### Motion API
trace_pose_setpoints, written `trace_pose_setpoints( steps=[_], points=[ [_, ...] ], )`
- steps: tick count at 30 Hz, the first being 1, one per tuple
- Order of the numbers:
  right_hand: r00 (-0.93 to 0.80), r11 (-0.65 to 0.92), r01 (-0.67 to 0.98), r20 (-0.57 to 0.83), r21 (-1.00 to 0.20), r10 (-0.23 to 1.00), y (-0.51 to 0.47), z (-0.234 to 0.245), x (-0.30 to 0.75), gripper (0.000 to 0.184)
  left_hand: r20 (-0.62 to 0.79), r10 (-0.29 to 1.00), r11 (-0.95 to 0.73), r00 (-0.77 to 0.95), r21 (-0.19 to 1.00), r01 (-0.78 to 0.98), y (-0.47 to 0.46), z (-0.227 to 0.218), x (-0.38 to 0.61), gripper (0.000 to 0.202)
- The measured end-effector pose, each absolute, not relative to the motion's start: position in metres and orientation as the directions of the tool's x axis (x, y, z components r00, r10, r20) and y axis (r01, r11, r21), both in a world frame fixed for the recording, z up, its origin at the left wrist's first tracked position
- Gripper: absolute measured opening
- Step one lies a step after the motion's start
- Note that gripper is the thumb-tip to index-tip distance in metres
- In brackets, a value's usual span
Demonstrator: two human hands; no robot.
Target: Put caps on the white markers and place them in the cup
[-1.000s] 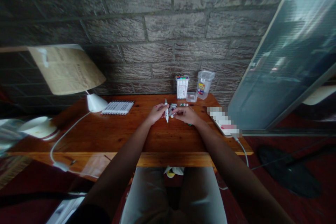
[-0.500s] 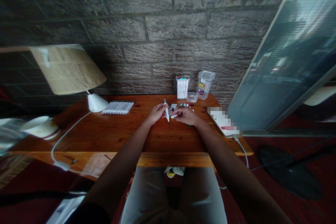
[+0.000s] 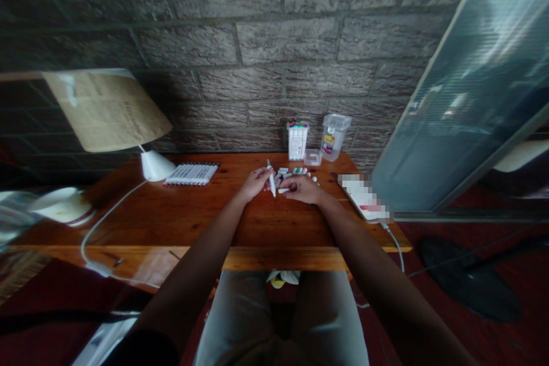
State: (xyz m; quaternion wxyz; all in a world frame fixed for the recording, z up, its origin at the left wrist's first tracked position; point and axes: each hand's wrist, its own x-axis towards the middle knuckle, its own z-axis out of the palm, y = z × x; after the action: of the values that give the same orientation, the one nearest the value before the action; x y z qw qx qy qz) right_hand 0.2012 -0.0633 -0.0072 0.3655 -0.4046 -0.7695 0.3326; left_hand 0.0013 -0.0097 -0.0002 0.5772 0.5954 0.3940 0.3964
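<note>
My left hand (image 3: 256, 183) is closed around a white marker (image 3: 271, 182), which stands steeply with its narrow lower end pointing down toward me. Close to its right, my right hand (image 3: 301, 189) pinches a small white marker cap (image 3: 283, 190) with a yellowish end; the fingers hide part of it. The cap and the marker are apart. Just behind the right hand lies a loose pile of markers (image 3: 299, 171) with white bodies and coloured ends, partly covered by the fingers.
A case of upright markers (image 3: 297, 143), a clear lid (image 3: 313, 157) and a clear container (image 3: 335, 137) stand by the wall. A row of markers (image 3: 193, 174) lies beside the lamp (image 3: 155, 166). A paper cup (image 3: 64, 206) is left; a corded white device (image 3: 364, 199) lies right.
My right hand has shifted slightly, showing more of the cap and the pile behind. The marker stays in my left hand. The whole view has moved a little.
</note>
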Motion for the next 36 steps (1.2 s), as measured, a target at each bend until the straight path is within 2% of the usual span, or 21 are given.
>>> trace_pose_setpoints(
  steps=[4,8,14,20,28,33,36],
  points=[
    [-0.413,0.487,0.427,0.315,-0.762,0.855,-0.063,-0.007,0.202,0.021,0.011,0.924,-0.018,0.381,1.0,0.017,-0.01,-0.001,0.001,0.028],
    [-0.442,0.519,0.433,0.329,-0.737,0.835,-0.062,-0.009,0.202,0.016,0.024,0.929,-0.033,0.369,0.999,0.019,-0.008,-0.002,0.001,0.029],
    [-0.413,0.449,0.421,0.274,-0.788,0.869,-0.061,-0.013,0.203,0.03,0.016,0.928,-0.018,0.372,1.0,0.002,-0.01,0.0,0.002,0.026],
    [-0.433,0.414,0.377,0.238,-0.828,0.87,-0.061,-0.014,0.204,0.03,0.025,0.928,-0.033,0.372,0.999,0.017,-0.009,0.0,0.002,0.029],
    [-0.462,0.492,0.362,0.307,-0.792,0.832,-0.061,-0.016,0.203,0.029,0.038,0.923,-0.035,0.383,0.999,-0.016,-0.008,-0.002,0.001,0.034],
    [-0.45,0.479,0.332,0.31,-0.813,0.838,-0.06,-0.019,0.201,0.031,0.026,0.926,-0.029,0.376,1.0,0.002,-0.009,-0.001,0.001,0.033],
    [-0.414,0.525,0.354,0.373,-0.774,0.83,-0.062,-0.013,0.201,0.027,0.033,0.925,-0.035,0.377,0.999,-0.002,-0.009,0.0,0.002,0.031]
  ],
)
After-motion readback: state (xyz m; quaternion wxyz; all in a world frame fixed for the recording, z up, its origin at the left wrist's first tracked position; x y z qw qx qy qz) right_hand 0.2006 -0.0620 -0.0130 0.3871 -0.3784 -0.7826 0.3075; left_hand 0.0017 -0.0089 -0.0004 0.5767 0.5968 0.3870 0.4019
